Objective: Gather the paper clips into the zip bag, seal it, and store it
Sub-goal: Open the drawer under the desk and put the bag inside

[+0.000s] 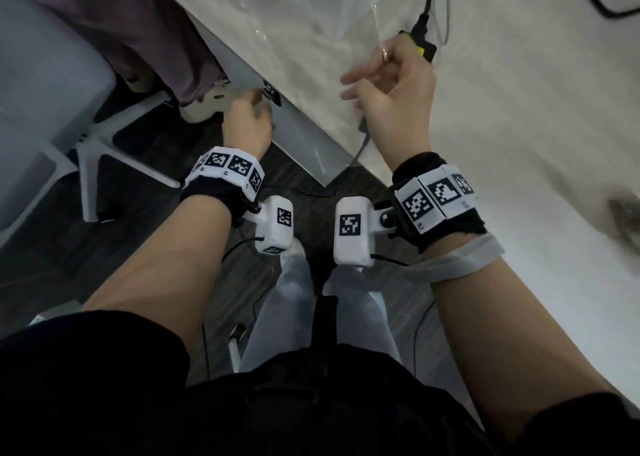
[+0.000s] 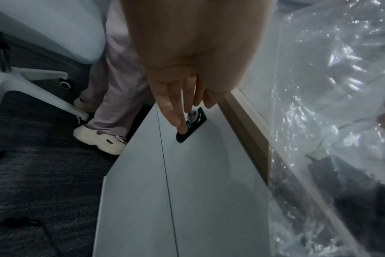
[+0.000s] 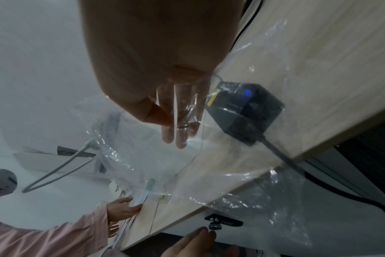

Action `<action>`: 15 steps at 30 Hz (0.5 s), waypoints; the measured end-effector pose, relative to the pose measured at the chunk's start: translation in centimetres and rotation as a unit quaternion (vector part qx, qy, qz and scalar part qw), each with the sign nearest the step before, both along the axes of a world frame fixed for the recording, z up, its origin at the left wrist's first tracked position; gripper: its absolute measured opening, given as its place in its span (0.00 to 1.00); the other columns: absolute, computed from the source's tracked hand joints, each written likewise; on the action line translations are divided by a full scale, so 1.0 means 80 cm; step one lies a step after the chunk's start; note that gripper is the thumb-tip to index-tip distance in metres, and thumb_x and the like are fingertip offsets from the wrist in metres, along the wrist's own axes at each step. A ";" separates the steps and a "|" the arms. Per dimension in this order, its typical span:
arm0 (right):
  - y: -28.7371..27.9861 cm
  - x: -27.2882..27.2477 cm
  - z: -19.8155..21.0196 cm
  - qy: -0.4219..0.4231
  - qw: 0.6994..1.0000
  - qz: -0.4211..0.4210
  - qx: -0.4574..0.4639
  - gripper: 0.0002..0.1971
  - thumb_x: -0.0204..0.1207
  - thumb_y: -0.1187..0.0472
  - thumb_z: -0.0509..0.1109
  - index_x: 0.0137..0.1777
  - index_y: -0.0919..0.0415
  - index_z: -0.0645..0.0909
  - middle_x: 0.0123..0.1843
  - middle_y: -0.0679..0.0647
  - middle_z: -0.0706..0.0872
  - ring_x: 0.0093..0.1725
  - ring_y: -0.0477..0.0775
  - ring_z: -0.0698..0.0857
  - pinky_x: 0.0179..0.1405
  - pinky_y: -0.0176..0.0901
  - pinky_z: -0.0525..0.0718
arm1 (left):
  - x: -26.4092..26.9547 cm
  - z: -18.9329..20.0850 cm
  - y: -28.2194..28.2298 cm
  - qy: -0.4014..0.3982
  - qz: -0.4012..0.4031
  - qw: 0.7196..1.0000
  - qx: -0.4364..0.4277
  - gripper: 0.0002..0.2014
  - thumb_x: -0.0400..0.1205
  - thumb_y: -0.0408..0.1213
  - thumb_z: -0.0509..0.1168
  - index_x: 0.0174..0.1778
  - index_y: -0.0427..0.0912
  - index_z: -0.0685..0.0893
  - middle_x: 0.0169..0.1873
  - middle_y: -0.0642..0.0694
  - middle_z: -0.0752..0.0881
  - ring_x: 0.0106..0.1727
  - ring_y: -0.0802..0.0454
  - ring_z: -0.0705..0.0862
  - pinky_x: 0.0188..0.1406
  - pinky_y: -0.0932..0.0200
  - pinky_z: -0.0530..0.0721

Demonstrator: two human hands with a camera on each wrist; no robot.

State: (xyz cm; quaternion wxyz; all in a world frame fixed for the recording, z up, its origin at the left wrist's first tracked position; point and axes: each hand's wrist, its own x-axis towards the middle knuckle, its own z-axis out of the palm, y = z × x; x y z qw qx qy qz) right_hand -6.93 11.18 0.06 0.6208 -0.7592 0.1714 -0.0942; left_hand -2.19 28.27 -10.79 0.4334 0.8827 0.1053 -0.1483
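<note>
My right hand [image 1: 367,71] holds a clear zip bag [image 1: 311,16] above the pale wooden desk [image 1: 519,126], pinching the film between thumb and fingers [image 3: 171,120]. The crinkled bag [image 3: 231,182] hangs over the desk edge, and I cannot make out paper clips in it. Below the desk edge, my left hand [image 1: 256,109] reaches to the white drawer front [image 2: 209,173]. Its straight fingers [image 2: 180,121] touch a black handle plate [image 2: 198,128] with a silver knob. The bag [image 2: 330,87] fills the right side of the left wrist view.
A black adapter box [image 3: 246,111] with a blue light and cables lies on the desk beside the bag. Another person in mauve trousers and cream shoes [image 2: 103,139] stands close to the drawer's left, their hand [image 3: 123,207] at the desk edge. A white chair [image 1: 52,109] stands left.
</note>
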 end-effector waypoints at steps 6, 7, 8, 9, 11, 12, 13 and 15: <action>0.010 0.009 -0.028 0.012 0.999 -0.025 -0.018 0.17 0.66 0.77 0.61 0.37 0.51 0.68 0.32 0.49 0.83 0.39 0.54 0.90 0.36 0.44 0.88 | 0.035 -0.002 -0.010 0.020 -0.016 1.000 -0.012 0.12 0.82 0.39 0.57 0.48 0.36 0.84 0.40 0.41 0.88 0.33 0.44 0.88 0.43 0.43 0.88; 0.011 0.010 -0.031 0.018 0.999 -0.029 -0.019 0.17 0.66 0.77 0.61 0.37 0.51 0.69 0.33 0.50 0.84 0.39 0.54 0.90 0.37 0.45 0.89 | 0.039 -0.008 -0.009 0.029 -0.004 1.000 -0.011 0.12 0.82 0.39 0.58 0.49 0.37 0.84 0.38 0.42 0.87 0.33 0.45 0.87 0.44 0.44 0.88; 0.011 0.009 -0.034 0.025 0.999 -0.032 -0.018 0.17 0.66 0.77 0.61 0.37 0.51 0.69 0.33 0.51 0.85 0.39 0.54 0.90 0.38 0.46 0.89 | 0.043 -0.012 -0.008 0.037 0.006 0.999 -0.010 0.11 0.82 0.40 0.59 0.48 0.38 0.84 0.36 0.44 0.87 0.33 0.45 0.88 0.45 0.44 0.88; 0.012 0.009 -0.036 0.030 0.999 -0.035 -0.017 0.17 0.66 0.77 0.61 0.37 0.51 0.69 0.33 0.53 0.86 0.38 0.54 0.90 0.38 0.46 0.89 | 0.046 -0.014 -0.007 0.043 0.008 0.999 -0.009 0.10 0.82 0.40 0.60 0.47 0.39 0.84 0.35 0.44 0.87 0.32 0.44 0.88 0.45 0.44 0.88; 0.014 0.010 -0.036 0.038 0.998 -0.041 -0.014 0.17 0.66 0.77 0.61 0.37 0.51 0.69 0.35 0.57 0.87 0.37 0.55 0.89 0.36 0.44 0.88 | 0.050 -0.017 -0.004 0.056 -0.004 0.998 -0.010 0.09 0.81 0.40 0.59 0.40 0.42 0.82 0.33 0.43 0.87 0.31 0.43 0.89 0.43 0.43 0.88; 0.016 0.011 -0.035 0.038 0.998 -0.043 -0.012 0.17 0.66 0.77 0.61 0.37 0.51 0.69 0.36 0.60 0.87 0.36 0.55 0.89 0.34 0.41 0.87 | 0.049 -0.016 -0.003 0.064 -0.012 0.998 -0.009 0.10 0.82 0.40 0.59 0.37 0.44 0.81 0.34 0.43 0.88 0.31 0.43 0.89 0.42 0.44 0.88; 0.017 0.011 -0.033 0.037 0.998 -0.046 -0.009 0.17 0.67 0.78 0.60 0.37 0.51 0.69 0.37 0.64 0.87 0.36 0.54 0.89 0.32 0.38 0.85 | 0.048 -0.016 0.000 0.072 -0.018 0.997 -0.006 0.11 0.82 0.40 0.59 0.34 0.45 0.80 0.34 0.43 0.88 0.31 0.43 0.89 0.42 0.45 0.88; 0.022 0.011 -0.030 0.035 0.998 -0.046 0.001 0.17 0.67 0.79 0.60 0.37 0.52 0.69 0.39 0.68 0.87 0.36 0.54 0.89 0.31 0.33 0.82 | 0.043 -0.013 0.008 0.083 -0.016 0.996 0.002 0.13 0.82 0.42 0.58 0.32 0.48 0.79 0.37 0.43 0.89 0.31 0.43 0.89 0.41 0.46 0.88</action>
